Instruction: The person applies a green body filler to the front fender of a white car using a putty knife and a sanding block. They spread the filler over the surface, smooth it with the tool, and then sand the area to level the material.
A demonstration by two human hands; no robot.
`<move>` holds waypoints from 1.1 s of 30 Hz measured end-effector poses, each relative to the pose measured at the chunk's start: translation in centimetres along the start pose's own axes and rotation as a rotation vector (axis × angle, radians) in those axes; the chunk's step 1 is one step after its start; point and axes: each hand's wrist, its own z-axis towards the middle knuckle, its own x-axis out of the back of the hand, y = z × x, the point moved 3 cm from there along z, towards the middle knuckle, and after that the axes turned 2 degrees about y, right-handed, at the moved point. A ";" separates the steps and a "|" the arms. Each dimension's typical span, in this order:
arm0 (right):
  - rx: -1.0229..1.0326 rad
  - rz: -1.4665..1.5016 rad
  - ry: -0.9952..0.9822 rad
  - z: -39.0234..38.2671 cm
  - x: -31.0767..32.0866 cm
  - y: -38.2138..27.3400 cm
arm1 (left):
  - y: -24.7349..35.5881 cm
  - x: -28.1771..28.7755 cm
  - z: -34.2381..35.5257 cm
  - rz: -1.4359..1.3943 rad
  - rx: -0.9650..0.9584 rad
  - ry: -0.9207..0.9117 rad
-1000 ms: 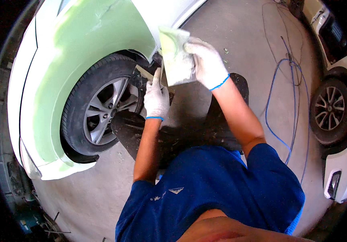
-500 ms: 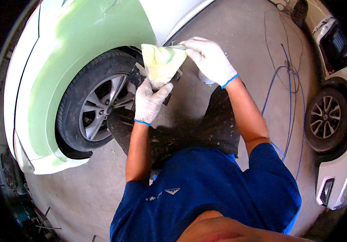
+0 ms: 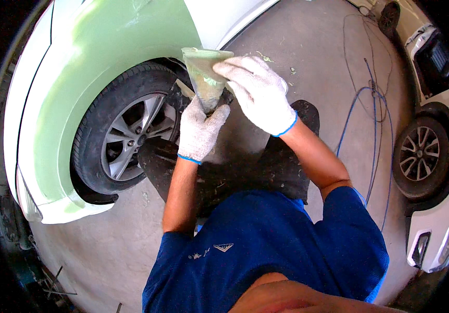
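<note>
A wedge-shaped putty knife (image 3: 199, 65), its blade smeared with pale green putty, stands blade-up in my left hand (image 3: 201, 129). The gloved fingers and thumb close round its narrow lower end. My right hand (image 3: 258, 94), in a white knit glove too, reaches over the blade's right side with fingers together and bent. Whatever those fingers may grip is hidden behind them. Beyond my left hand is the car fender (image 3: 146, 34), coated in pale green around the wheel arch.
Below the fender is a tyre (image 3: 91, 133) with a silver alloy wheel (image 3: 125, 138). Blue hose and cable (image 3: 357, 96) lie on the grey floor (image 3: 321, 62) to the right. A second white car (image 3: 441, 208) stands at the far right. My dark-clad knees (image 3: 308, 117) are under my hands.
My right hand has moved left and down, from the blade's right edge to over its face. The putty knife has turned and now looks narrower; my left hand has shifted slightly right.
</note>
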 end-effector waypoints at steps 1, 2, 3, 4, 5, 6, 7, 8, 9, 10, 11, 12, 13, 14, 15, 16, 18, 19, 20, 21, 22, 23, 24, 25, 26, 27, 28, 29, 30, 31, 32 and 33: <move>0.019 0.009 -0.024 0.3 0.3 0.1 | 0.0 0.1 0.0 0.031 -0.005 0.010; 0.037 0.019 -0.049 0.6 0.8 0.2 | 0.1 0.1 -0.1 0.028 -0.016 0.008; 0.050 0.027 -0.075 1.0 1.4 0.2 | 0.2 0.1 -0.2 0.024 -0.022 0.001; 0.033 -0.031 -0.084 1.8 2.1 0.4 | 0.4 0.1 -0.3 0.020 -0.032 -0.005; 0.086 0.035 0.007 2.3 2.3 0.8 | 0.5 0.1 -0.3 0.017 -0.041 -0.011; 0.051 0.120 0.034 2.6 2.5 1.0 | 0.5 0.1 -0.4 -0.019 -0.010 -0.027; 0.016 0.206 0.062 2.8 2.6 1.1 | 0.6 0.1 -0.4 -0.053 0.022 -0.042; 0.007 0.196 0.035 2.9 2.3 1.5 | 0.6 0.1 -0.5 -0.088 0.053 -0.057; -0.007 0.182 0.010 2.6 1.6 2.2 | 1.0 0.2 -0.4 -0.066 0.028 -0.059; -0.018 0.171 -0.017 2.4 1.1 2.9 | 1.6 0.5 -0.3 -0.044 0.003 -0.058; -0.052 0.069 -0.062 2.0 0.8 3.7 | 2.0 0.6 -0.2 -0.022 -0.022 -0.057; -0.082 -0.028 -0.107 1.6 0.5 4.4 | 1.8 0.6 -0.3 -0.047 -0.077 -0.024; -0.111 -0.125 -0.153 1.3 0.4 5.0 | 1.4 0.7 -0.3 -0.052 -0.098 0.018; -0.183 -0.163 -0.108 0.9 0.6 5.4 | 0.9 0.8 -0.4 -0.058 -0.120 0.060; -0.368 0.033 -0.006 0.2 0.4 6.0 | 0.3 0.8 -0.4 -0.064 -0.141 0.097; -0.547 0.229 0.096 -1.0 0.0 6.6 | -0.2 0.4 -0.3 -0.131 -0.138 0.166; -0.951 0.727 0.239 -3.1 -1.6 6.7 | -0.7 1.1 0.7 0.258 -0.214 0.304; -0.995 1.017 0.259 -3.5 -2.6 6.2 | -0.4 1.2 1.1 0.384 -0.308 0.375; -1.161 1.203 0.155 -4.0 -3.3 5.4 | -0.1 1.3 1.3 0.539 -0.369 0.401; -1.323 1.395 0.036 -4.1 -4.1 3.9 | -0.8 1.4 1.6 0.642 -0.376 0.439; -1.315 1.480 0.014 -4.1 -4.7 3.2 | -1.4 1.2 1.8 0.679 -0.470 0.461; -1.304 1.565 -0.007 -4.2 -5.1 2.9 | -2.0 1.0 1.8 0.714 -0.565 0.482; -1.237 1.561 0.004 -3.9 -5.2 3.3 | -3.2 0.9 1.9 0.748 -0.558 0.478; -1.209 1.570 0.015 -3.8 -5.3 3.6 | -3.9 0.5 1.8 0.783 -0.508 0.486; -1.182 1.577 0.025 -3.7 -5.4 4.0 | -4.9 0.2 1.6 0.779 -0.434 0.475; -1.156 1.583 0.037 -3.6 -5.4 4.2 | -5.2 -0.3 1.6 0.773 -0.361 0.463; -1.142 1.604 0.018 -3.6 -5.0 4.3 | -5.2 -0.7 1.2 0.709 -0.336 0.461; -1.122 1.623 0.032 -3.4 -4.9 4.4 | -5.4 -0.7 1.0 0.693 -0.263 0.410; -1.104 1.638 0.044 -3.2 -4.7 4.6 | -5.8 -1.0 0.8 0.673 -0.188 0.360; -1.086 1.653 0.055 -3.1 -4.6 4.8 | -6.4 -1.2 0.6 0.651 -0.114 0.310; -1.062 1.602 0.150 -2.9 -4.7 5.4 | -7.7 -1.2 0.4 0.750 -0.028 0.152; -0.983 1.428 0.241 -2.2 -3.9 5.3 | -9.6 -0.8 0.2 0.533 -0.043 0.113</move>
